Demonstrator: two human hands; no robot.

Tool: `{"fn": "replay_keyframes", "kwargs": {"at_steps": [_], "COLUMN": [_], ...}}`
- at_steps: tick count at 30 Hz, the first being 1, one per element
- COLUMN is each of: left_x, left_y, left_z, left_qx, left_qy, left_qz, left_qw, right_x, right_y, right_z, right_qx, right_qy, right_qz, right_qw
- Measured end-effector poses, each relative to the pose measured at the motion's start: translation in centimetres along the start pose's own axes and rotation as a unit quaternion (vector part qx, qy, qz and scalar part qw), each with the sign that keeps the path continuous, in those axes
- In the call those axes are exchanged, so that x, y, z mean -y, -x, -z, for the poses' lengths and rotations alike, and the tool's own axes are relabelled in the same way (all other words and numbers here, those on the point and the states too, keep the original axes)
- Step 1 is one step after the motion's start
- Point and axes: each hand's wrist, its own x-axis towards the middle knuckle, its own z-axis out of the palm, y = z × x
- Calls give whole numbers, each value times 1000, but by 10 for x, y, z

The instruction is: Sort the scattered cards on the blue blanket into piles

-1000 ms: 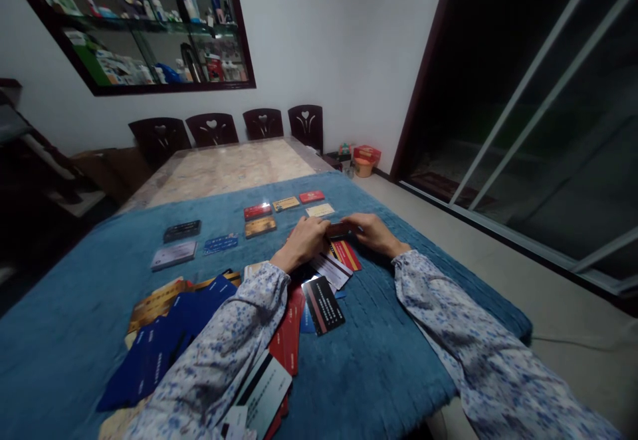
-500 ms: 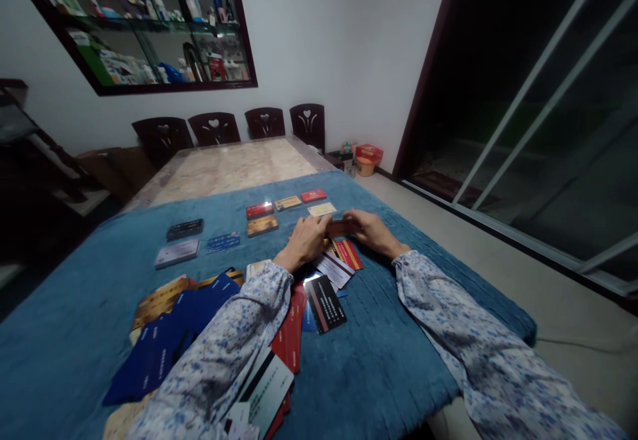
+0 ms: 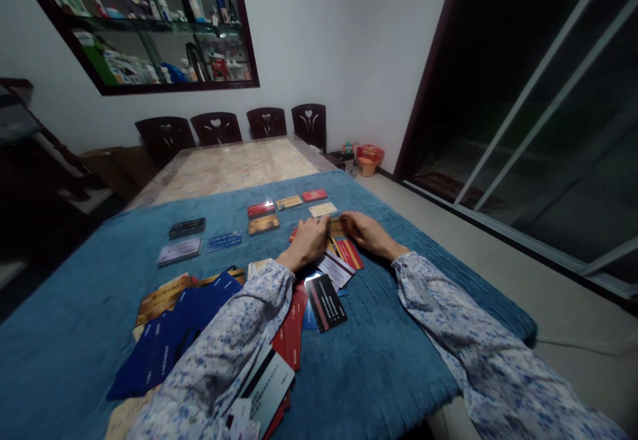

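Note:
Between my two hands is a gold card (image 3: 339, 227), possibly a small stack; its edges are partly hidden by fingers. My left hand (image 3: 310, 239) is closed on its left end, and my right hand (image 3: 367, 232) grips the right end. Under and in front of the hands lie a red and yellow card (image 3: 349, 254), a white card with a dark stripe (image 3: 336, 269) and a black card (image 3: 325, 302). Just beyond them sits a cream card (image 3: 323, 209). Red cards (image 3: 290, 333) fan out beside my left sleeve.
Neat stacks stand farther off: gold (image 3: 264, 224), red (image 3: 261, 209), yellow (image 3: 289, 202), black (image 3: 187, 228) and white (image 3: 179, 252). A blue card (image 3: 225, 240) lies near them. Dark blue cards (image 3: 169, 337) spread at left on the blue cloth (image 3: 389, 360). Chairs (image 3: 216, 127) line the far side.
The gold card in my hands has tilted, so its gold face now shows where a darker brown side showed before. My hands stay in nearly the same place.

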Motion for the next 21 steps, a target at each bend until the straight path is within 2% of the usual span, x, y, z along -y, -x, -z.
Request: {"fn": "replay_keyframes", "kwargs": {"at_steps": [12,21], "left_x": [3,3], "left_y": [-1,-1], "left_z": [1,8], "left_qx": [-13,5], "left_qy": [10,20], "left_qz": [3,3], "left_qw": [1000,1000], "right_x": [-5,-6], "right_y": [-1,-3], "right_z": [0,2], "right_qx": [5,33], "right_qy": [-38,-4], "right_qz": [34,66], "right_qw": [999,997]}}
